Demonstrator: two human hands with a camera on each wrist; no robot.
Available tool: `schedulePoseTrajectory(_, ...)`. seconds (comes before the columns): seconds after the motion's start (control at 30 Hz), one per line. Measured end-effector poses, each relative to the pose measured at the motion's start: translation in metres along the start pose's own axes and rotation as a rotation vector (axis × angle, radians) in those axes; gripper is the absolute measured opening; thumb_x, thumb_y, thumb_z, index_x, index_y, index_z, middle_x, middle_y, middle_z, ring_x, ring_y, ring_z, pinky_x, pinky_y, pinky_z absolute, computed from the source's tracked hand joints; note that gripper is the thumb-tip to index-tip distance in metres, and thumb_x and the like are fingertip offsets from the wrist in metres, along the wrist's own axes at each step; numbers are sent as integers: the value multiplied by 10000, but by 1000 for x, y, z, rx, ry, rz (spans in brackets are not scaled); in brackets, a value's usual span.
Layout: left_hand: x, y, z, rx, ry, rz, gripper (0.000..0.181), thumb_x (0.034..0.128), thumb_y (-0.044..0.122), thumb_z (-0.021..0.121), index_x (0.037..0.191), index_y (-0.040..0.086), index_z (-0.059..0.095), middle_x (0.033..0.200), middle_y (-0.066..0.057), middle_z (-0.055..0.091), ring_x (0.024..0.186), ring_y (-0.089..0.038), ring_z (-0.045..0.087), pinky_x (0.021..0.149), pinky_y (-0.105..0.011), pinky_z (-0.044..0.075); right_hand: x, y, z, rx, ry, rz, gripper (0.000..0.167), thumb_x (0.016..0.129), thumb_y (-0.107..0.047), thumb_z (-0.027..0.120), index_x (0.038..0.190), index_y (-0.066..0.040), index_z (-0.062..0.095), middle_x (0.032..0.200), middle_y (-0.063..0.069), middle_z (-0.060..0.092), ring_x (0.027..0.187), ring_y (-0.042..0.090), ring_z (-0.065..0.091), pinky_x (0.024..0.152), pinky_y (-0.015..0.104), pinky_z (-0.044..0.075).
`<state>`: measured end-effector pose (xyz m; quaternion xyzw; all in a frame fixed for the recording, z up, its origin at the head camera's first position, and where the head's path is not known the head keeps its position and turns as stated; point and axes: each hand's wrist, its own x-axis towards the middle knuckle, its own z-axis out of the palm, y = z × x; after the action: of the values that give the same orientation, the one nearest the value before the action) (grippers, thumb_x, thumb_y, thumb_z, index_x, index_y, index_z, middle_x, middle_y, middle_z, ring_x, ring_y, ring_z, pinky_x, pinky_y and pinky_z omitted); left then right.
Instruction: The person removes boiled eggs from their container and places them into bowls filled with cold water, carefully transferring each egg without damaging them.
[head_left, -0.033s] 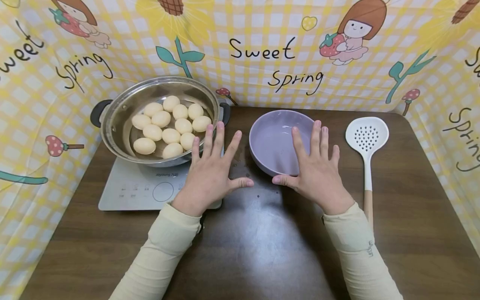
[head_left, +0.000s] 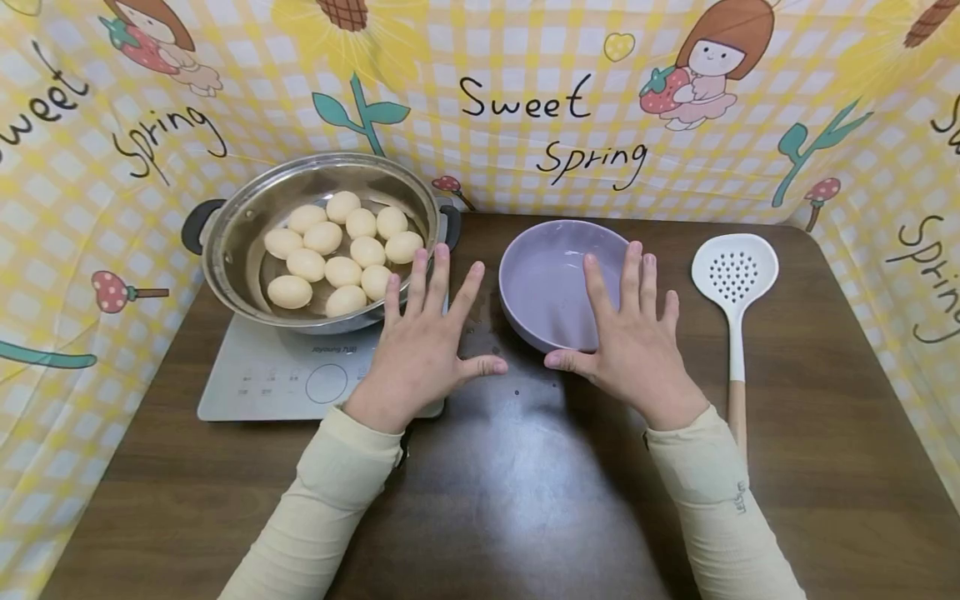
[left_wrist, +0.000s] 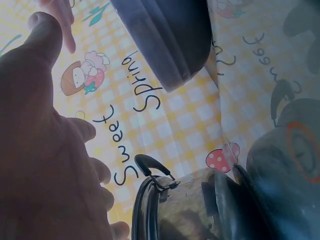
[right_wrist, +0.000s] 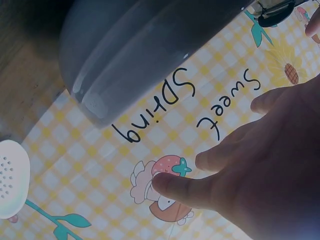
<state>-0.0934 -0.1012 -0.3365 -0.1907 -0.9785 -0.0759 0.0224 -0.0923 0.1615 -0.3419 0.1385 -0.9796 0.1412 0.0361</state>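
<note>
Palm down with fingers spread, my left hand (head_left: pixel 420 350) hovers at the right front of the steel pot (head_left: pixel 318 323) and holds nothing. Several pale eggs (head_left: pixel 343 272) lie inside the pot, which stands on a white induction cooker (head_left: pixel 262 375). My right hand (head_left: pixel 641 350), also spread and holding nothing, is over the right front edge of a purple bowl (head_left: pixel 540 292); whether it touches the bowl, I cannot tell. No eggs show in the bowl. In the left wrist view the hand (left_wrist: pixel 50 150) appears near the pot (left_wrist: pixel 190 205); in the right wrist view the bowl (right_wrist: pixel 135 55) is beside the hand (right_wrist: pixel 265 170).
A white slotted spoon (head_left: pixel 735 267) with a wooden handle end lies on the brown table (head_left: pixel 510 517), right of the bowl. Small drops dot the table between pot and bowl. A yellow checked cloth (head_left: pixel 525 50) with printed pictures stands behind and at both sides.
</note>
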Motion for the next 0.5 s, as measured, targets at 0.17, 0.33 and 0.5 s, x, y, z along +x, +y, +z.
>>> schedulePoseTrajectory(0.17,0,-1,1,2,11,4,1178,784,796,617,1646,223,53,1663,-181,-137,1496,-302,-226,1181,-573,-70,0,0,2,-9,10,-5,1230,773,-712,733,1644,-173,53,1615,180,-277,1490,372,-212,1062,791,92)
schedulePoseTrajectory(0.33,0,-1,1,5,14,12,1173,789,792,615,1646,218,56,1662,-183,-135,1509,-328,-186,1180,-582,-64,0,-1,3,-18,11,-8,1241,762,-719,737,1645,-175,56,1621,198,-254,1496,380,-193,1064,789,97)
schedulePoseTrajectory(0.5,-1,-1,2,7,10,24,1158,802,778,614,1646,210,60,1663,-188,-126,1510,-333,-177,1177,-587,-68,0,-1,3,-14,9,-10,1246,752,-713,751,1644,-168,73,1635,256,-168,1505,416,-139,1062,789,103)
